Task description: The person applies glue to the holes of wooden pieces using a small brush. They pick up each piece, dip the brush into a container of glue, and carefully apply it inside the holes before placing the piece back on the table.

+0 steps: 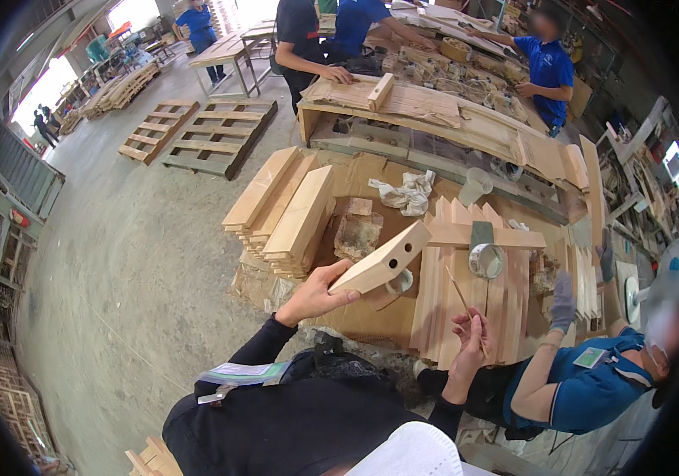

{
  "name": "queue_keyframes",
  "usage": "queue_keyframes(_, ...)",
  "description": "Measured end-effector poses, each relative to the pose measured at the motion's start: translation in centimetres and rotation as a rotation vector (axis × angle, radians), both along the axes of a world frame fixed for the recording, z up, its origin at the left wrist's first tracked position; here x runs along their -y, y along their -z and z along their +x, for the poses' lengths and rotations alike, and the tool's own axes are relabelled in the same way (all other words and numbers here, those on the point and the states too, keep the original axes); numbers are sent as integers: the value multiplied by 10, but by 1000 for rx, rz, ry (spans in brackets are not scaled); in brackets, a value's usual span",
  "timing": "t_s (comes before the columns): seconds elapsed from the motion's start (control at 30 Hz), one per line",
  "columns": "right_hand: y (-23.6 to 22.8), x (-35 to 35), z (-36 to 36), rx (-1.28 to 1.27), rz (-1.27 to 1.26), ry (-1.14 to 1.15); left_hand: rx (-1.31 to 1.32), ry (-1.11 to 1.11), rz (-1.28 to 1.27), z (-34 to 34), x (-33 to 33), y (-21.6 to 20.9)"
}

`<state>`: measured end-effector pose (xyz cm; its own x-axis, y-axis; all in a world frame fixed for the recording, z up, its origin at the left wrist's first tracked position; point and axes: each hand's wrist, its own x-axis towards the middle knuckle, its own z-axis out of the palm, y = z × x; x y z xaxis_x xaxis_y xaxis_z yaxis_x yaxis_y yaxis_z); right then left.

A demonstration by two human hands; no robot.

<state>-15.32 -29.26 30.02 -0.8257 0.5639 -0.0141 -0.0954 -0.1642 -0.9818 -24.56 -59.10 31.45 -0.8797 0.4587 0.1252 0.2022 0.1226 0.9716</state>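
My left hand point(319, 295) grips the near end of a pale wooden piece point(371, 266) that tilts up and away to the right. Two dark round holes show near its far end. In my right hand point(472, 341) is a thin wooden stick point(458, 292), pinched and pointing up to the left; whether its tip carries bristles is too small to tell. Just beyond the stick, a small round container point(486, 260) with whitish contents stands on the wood. A second round container point(399, 282) is partly hidden behind the held piece.
Stacked boards point(284, 210) lie left of centre, with pointed-end slats point(434, 317) to the right. A crumpled white cloth point(407, 193) and a translucent cup point(476, 186) lie beyond. A gloved co-worker point(585, 381) is close on my right; others stand around the long bench point(434, 127). Pallets point(224, 135) lie farther left.
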Motion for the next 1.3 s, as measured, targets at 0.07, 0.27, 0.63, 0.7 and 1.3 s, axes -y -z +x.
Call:
queue_keyframes(0.07,0,1,-2,-3,6,-13,-22,17,-30,2,2,-2)
queue_keyframes(0.27,2,13,-12,-70,38,-12,-42,-7,-40,6,3,5)
queue_keyframes(0.63,60,-7,-11,58,56,-107,-15,-29,-99,6,-5,8)
queue_keyframes(0.7,73,-14,-9,49,20,-105,-13,-20,-122,4,-7,11)
queue_keyframes(1.3,61,-24,-12,122,-137,-157,-38,-35,-126,1,-17,13)
